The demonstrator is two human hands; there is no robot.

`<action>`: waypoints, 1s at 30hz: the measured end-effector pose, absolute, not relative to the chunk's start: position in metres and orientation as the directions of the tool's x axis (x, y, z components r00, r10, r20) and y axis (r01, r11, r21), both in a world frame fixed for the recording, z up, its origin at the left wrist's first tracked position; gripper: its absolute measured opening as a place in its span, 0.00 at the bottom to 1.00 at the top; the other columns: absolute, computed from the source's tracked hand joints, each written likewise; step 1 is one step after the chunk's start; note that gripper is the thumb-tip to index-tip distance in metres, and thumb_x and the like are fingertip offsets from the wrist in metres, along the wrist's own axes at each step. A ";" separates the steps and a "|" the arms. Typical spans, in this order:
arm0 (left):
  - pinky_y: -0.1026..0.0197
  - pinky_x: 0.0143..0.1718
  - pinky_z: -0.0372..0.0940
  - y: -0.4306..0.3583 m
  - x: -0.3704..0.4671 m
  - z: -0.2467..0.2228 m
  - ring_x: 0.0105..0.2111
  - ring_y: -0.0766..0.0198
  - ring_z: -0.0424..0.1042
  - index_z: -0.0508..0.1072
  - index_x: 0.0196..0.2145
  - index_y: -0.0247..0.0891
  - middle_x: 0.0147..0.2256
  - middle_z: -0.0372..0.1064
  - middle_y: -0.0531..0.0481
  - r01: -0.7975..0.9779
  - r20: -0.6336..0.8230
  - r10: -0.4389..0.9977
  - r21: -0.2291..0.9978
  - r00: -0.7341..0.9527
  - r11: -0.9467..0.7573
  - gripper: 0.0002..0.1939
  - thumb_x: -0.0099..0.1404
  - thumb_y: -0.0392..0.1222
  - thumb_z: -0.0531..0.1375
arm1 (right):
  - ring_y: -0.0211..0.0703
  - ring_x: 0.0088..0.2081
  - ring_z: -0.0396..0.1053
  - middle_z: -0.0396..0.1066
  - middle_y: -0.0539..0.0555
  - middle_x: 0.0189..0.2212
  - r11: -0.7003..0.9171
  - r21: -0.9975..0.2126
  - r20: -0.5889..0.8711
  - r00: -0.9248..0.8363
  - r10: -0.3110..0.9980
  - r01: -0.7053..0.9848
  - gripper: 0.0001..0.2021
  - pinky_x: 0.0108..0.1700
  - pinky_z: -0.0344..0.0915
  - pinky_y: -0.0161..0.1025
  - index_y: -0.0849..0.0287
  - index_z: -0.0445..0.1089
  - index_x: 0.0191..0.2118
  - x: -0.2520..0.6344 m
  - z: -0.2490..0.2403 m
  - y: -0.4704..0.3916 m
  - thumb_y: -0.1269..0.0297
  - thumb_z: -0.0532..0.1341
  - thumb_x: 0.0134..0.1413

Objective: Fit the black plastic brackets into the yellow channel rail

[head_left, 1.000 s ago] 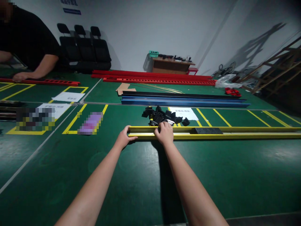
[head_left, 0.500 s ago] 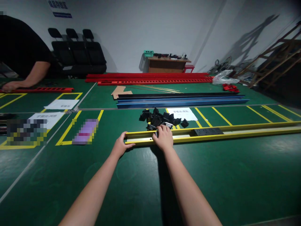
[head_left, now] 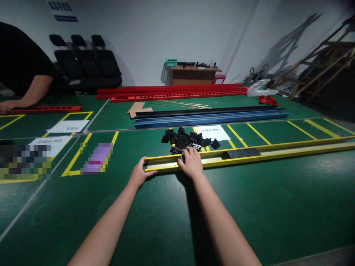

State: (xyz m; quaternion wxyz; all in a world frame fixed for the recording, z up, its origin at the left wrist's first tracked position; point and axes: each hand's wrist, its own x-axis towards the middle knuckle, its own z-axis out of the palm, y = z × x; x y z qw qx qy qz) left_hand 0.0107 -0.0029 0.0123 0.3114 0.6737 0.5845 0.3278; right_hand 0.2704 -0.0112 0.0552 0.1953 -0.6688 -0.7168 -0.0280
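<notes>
A long yellow channel rail (head_left: 280,151) lies across the green table. My left hand (head_left: 140,172) grips its left end, fingers behind and thumb along the front edge. My right hand (head_left: 192,162) is over the channel a little farther right, its fingers closed on a small black piece that is mostly hidden inside the rail. Several black modules (head_left: 242,153) sit in a row in the channel, right of my right hand. Just behind the rail is a loose pile of black pieces (head_left: 181,139).
Behind the pile are a white paper sheet (head_left: 212,133), blue rails (head_left: 210,120) and red rails (head_left: 177,95). A blurred purple item (head_left: 97,158) lies at the left. At the far left, a person's hand (head_left: 7,106) touches a red rail.
The camera view has shifted slightly, moving the scene a little left in the picture. Both my hands keep nearly the same places on the rail.
</notes>
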 end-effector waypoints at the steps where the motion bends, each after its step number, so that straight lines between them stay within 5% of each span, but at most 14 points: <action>1: 0.51 0.52 0.62 -0.003 0.011 0.012 0.50 0.52 0.67 0.59 0.50 0.41 0.48 0.67 0.43 0.583 0.078 0.991 0.803 0.106 -0.125 0.37 0.45 0.53 0.67 | 0.52 0.55 0.50 0.59 0.59 0.52 0.109 -0.227 0.319 -0.032 0.947 0.968 0.22 0.56 0.47 0.45 0.58 0.63 0.51 0.272 0.055 -0.012 0.55 0.55 0.51; 10: 0.52 0.52 0.62 -0.003 0.011 0.010 0.50 0.53 0.67 0.59 0.51 0.39 0.49 0.67 0.42 0.565 0.080 0.992 0.816 0.101 -0.123 0.39 0.44 0.53 0.67 | 0.52 0.50 0.56 0.63 0.60 0.46 0.094 -0.271 0.312 -0.005 0.950 0.958 0.22 0.53 0.51 0.46 0.60 0.64 0.48 0.272 0.052 -0.009 0.52 0.56 0.49; 15: 0.52 0.52 0.61 -0.004 0.012 0.013 0.50 0.53 0.67 0.59 0.51 0.39 0.49 0.67 0.42 0.580 0.085 0.992 0.805 0.098 -0.126 0.39 0.44 0.53 0.67 | 0.49 0.44 0.59 0.65 0.57 0.40 0.101 -0.294 0.187 -0.047 0.981 0.951 0.23 0.47 0.55 0.42 0.57 0.66 0.43 0.286 0.059 0.000 0.45 0.55 0.50; 21: 0.52 0.52 0.62 -0.005 0.012 0.014 0.50 0.53 0.68 0.59 0.52 0.39 0.49 0.67 0.41 0.581 0.086 0.991 0.804 0.101 -0.129 0.39 0.45 0.53 0.67 | 0.52 0.46 0.59 0.65 0.59 0.42 0.111 -0.167 0.034 -0.106 0.994 0.980 0.31 0.49 0.52 0.45 0.59 0.66 0.40 0.298 0.064 0.005 0.33 0.51 0.45; 30: 0.51 0.52 0.62 -0.005 0.012 0.014 0.50 0.53 0.67 0.59 0.52 0.38 0.49 0.67 0.41 0.589 0.099 0.991 0.797 0.094 -0.136 0.40 0.44 0.53 0.67 | 0.54 0.47 0.59 0.66 0.61 0.44 0.053 -0.076 0.017 -0.052 0.999 0.996 0.29 0.48 0.49 0.47 0.60 0.66 0.43 0.285 0.064 0.005 0.39 0.47 0.51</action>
